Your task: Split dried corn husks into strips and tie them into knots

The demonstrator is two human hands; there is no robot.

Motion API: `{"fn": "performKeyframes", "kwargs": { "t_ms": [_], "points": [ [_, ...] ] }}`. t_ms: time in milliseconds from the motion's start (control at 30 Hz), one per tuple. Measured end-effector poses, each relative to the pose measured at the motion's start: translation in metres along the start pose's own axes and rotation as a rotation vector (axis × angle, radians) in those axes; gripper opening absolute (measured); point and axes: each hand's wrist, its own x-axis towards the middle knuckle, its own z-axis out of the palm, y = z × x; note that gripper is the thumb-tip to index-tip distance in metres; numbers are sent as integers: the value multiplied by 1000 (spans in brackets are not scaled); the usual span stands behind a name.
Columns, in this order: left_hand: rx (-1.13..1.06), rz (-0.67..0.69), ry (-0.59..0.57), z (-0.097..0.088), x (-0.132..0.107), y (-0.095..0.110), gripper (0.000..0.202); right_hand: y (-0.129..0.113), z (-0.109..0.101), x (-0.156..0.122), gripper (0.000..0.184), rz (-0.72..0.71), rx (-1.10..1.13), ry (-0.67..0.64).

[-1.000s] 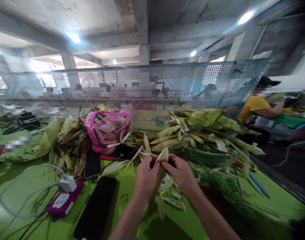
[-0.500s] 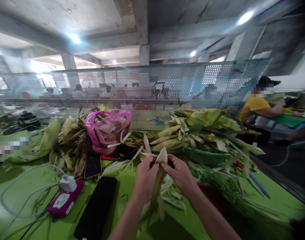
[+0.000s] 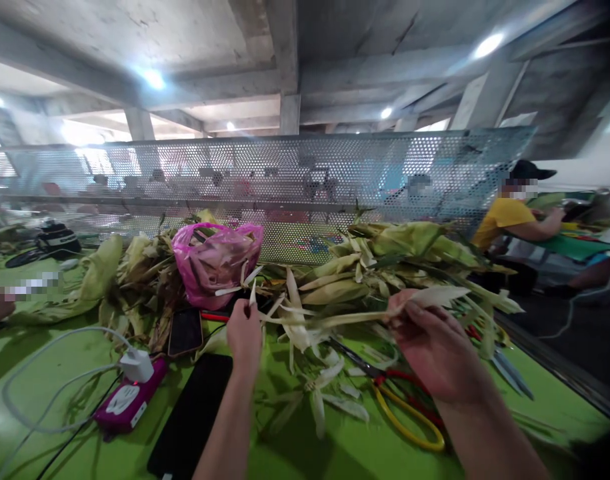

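My left hand point(image 3: 244, 331) is closed in a pinch on the narrow end of a pale corn husk strip point(image 3: 335, 319). My right hand point(image 3: 431, 340) grips the wider end of the same husk, whose tip sticks out to the right. The husk is stretched level between my hands, above the green table point(image 3: 335, 453). Scissors with yellow and red handles point(image 3: 395, 400) lie on the table below the husk, among small husk scraps.
A heap of corn husks point(image 3: 399, 257) and a pink plastic bag point(image 3: 215, 260) lie against a perforated metal screen point(image 3: 285, 180). Two dark phones point(image 3: 192, 413), a pink power strip with white cable point(image 3: 129, 400) sit at left. A person in yellow point(image 3: 509, 213) sits at right.
My hands were together, holding the husk upright. They have pulled apart, left hand going left, right hand going right, and the husk now lies stretched sideways. The scissors have come into view.
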Motion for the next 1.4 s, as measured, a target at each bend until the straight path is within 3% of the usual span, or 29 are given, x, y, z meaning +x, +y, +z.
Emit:
{"fn": "performKeyframes", "kwargs": {
  "t_ms": [133,300,367,433,500,533,600,700,767,800,900,1000,1200,1400],
  "points": [
    [376,71,43,-2,0,-8,20,-1,-14,13,9,31,165,127],
    [592,125,-42,4,-9,-9,25,5,-30,23,10,-3,251,209],
    [591,154,-11,5,-12,-3,38,11,-30,24,10,-7,199,194],
    [538,178,77,3,-17,8,53,21,-26,23,8,32,151,166],
    [433,215,183,2,-25,21,49,30,-17,19,13,95,124,119],
    [349,253,183,3,-31,27,44,35,-12,16,16,123,115,100],
    [152,339,36,7,-44,39,28,44,-1,10,18,158,109,68],
    [-159,433,-343,20,-66,49,24,55,15,-2,13,181,117,10],
    [-385,369,-505,29,-75,52,30,62,24,-11,12,211,111,-52],
    [-490,280,-519,33,-78,52,31,65,27,-15,12,231,99,-80],
    [-662,40,-519,38,-76,48,27,71,31,-21,16,283,1,-113],
    [-732,-64,-496,36,-68,42,23,73,27,-18,23,322,-175,-134],
    [-847,-152,-493,32,-58,39,22,66,25,-14,27,304,-422,-219],
    [-833,-87,-427,37,-55,36,20,69,31,-19,34,274,-539,-307]
  ]
}}
